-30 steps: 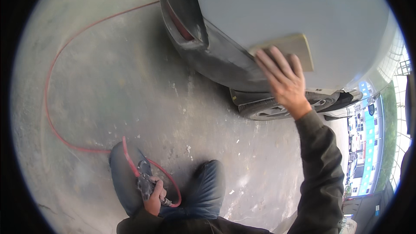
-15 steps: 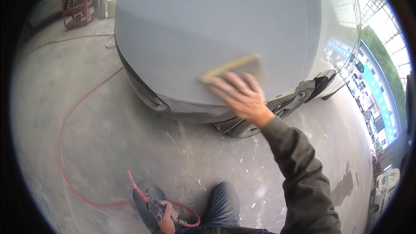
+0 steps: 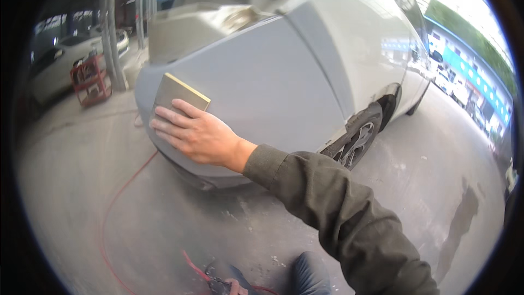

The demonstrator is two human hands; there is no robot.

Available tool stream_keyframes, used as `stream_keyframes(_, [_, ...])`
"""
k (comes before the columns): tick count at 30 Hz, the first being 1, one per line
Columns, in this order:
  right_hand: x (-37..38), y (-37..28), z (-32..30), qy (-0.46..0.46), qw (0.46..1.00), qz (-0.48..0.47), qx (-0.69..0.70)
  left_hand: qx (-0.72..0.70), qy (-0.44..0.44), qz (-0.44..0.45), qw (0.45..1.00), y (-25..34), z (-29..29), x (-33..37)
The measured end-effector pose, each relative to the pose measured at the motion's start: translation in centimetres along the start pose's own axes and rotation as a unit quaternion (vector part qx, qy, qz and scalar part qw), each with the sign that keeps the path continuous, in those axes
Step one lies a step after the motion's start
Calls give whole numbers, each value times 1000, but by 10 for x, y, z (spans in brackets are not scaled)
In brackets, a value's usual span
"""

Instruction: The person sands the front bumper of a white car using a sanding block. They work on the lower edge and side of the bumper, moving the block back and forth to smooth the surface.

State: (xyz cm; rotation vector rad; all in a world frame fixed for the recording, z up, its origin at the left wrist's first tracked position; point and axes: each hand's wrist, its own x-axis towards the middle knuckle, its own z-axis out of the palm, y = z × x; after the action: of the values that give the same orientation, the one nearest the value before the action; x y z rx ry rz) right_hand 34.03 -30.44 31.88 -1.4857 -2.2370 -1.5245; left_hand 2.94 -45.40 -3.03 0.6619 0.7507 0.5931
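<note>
My right hand (image 3: 199, 134) lies with its fingers over a flat grey-brown sanding pad (image 3: 177, 92) with a yellow edge. It holds the pad against the left part of the car's matt grey rear body panel (image 3: 267, 84). At the lower edge, my left hand (image 3: 236, 288) shows only in part, closed around a dark air tool (image 3: 219, 284). A red hose (image 3: 195, 266) runs by that tool; most of the tool is cut off by the frame.
The car's rear wheel (image 3: 357, 139) stands right of the panel. Along the floor at left curves more red hose (image 3: 112, 207). A red trolley (image 3: 90, 83) stands by grey posts (image 3: 111, 33) at the back left, near a white car (image 3: 76, 63).
My right hand has moved the pad leftward across the grey panel. The view has tilted up, showing more of the car, and my left hand now sits lower in the frame.
</note>
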Motion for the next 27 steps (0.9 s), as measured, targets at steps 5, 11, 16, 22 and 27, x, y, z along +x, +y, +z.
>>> stream_keyframes(5, [-60,59,-45,88,988,112,-60,2,-14,25,1000,13,17,-5])
stream_keyframes(11, [-184,54,-56,66,932,328,-137,15,33,-10,999,40,10,-4])
stream_keyframes(16, [-130,78,-77,117,931,333,-98,17,42,14,999,42,7,2])
stream_keyframes(22, [-27,111,-79,235,911,338,-37,49,15,8,999,33,11,-4])
stream_keyframes(27, [-31,100,-64,299,879,369,-29,76,45,-9,996,22,-3,3])
